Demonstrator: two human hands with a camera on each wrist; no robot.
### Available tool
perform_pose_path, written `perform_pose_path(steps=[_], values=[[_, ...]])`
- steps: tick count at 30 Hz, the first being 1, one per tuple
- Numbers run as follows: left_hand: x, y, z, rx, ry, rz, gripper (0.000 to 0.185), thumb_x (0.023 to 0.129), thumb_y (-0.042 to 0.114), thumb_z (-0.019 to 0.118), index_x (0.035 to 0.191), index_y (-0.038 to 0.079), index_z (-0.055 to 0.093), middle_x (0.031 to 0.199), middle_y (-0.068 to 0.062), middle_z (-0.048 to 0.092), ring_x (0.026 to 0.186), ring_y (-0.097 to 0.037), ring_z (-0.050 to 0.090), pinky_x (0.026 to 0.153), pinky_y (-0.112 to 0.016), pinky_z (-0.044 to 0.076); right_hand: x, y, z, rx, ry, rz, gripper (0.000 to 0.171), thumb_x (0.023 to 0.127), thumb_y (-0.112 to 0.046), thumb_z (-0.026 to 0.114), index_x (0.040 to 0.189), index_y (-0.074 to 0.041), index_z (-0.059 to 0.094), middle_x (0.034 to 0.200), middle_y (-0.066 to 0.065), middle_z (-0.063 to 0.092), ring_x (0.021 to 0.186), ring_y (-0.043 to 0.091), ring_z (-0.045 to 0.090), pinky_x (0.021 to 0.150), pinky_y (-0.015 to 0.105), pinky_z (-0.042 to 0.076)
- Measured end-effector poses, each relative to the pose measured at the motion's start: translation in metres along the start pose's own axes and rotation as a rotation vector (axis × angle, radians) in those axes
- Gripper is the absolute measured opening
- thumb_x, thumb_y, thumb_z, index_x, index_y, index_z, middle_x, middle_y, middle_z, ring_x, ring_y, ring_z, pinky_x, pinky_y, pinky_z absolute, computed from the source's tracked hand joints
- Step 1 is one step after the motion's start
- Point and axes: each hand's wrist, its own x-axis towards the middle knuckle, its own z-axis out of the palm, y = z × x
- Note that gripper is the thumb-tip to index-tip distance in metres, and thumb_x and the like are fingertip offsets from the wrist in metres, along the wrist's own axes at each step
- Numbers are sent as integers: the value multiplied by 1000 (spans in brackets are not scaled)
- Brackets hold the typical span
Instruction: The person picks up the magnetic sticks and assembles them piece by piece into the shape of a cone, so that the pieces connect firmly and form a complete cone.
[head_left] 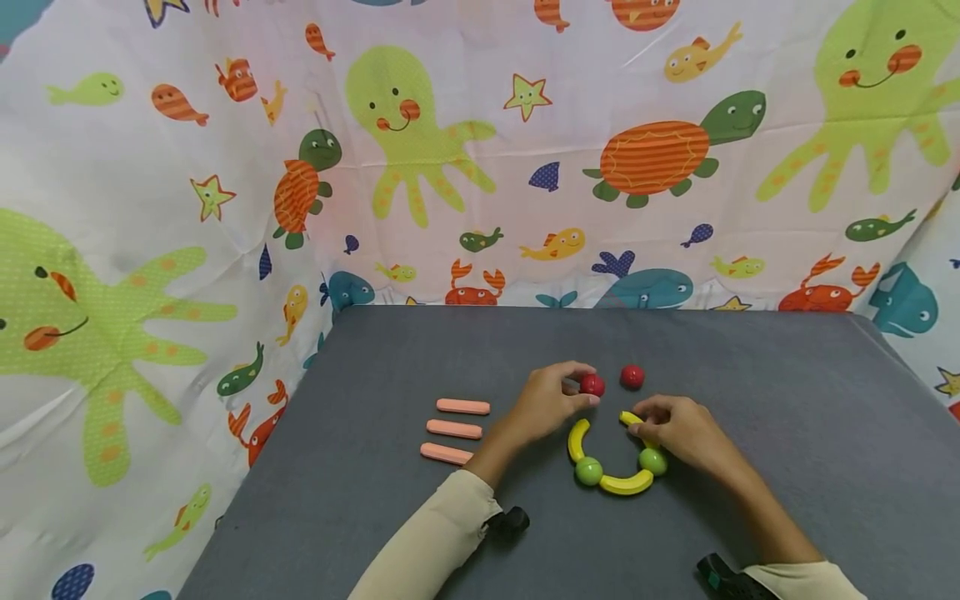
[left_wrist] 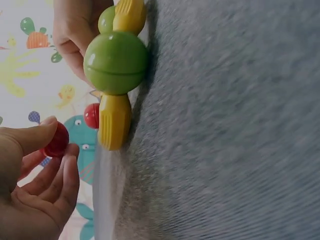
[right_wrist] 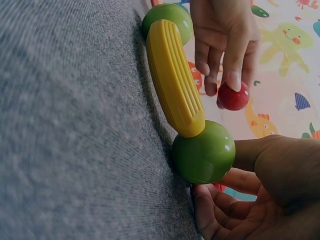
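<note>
Head view: grey worktop (head_left: 345,500), two-handed assembly

Right hand (head_left: 681,432) pinches the open chain (head_left: 626,484) by its right yellow curve (head_left: 628,418); best held steady. Left hand (head_left: 551,402) pinches a red ball (head_left: 592,385), right of frame centre, just above the chain's gap, upper left of right hand; gentle lowering looks wise.

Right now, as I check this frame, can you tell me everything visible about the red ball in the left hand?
The red ball is small, round and glossy, with bright highlights, like plastic or painted wood. The left hand pinches it between thumb and fingers, hiding part of it. It appears raised off the grey table, left of another red ball.
</note>
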Motion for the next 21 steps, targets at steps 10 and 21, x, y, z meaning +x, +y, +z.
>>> perform_pose_path(steps=[10,21], values=[[-15,-1,3,33,37,-39,39,97,23,80,133,12,72,126,-3,70,100,-6,70,82,-20,56,-1,0,1,2,19,-19,28,96,-21,77,114,0,78,85,1,67,70,15,56,57,27,43],[-22,-7,4,37,81,-54,37,95,24,83,129,12,73,123,-4,73,100,-9,71,83,-21,57,-3,-1,-6,46,-5,3,25,98,-21,75,114,-1,75,90,4,68,75,18,59,61,29,48]])
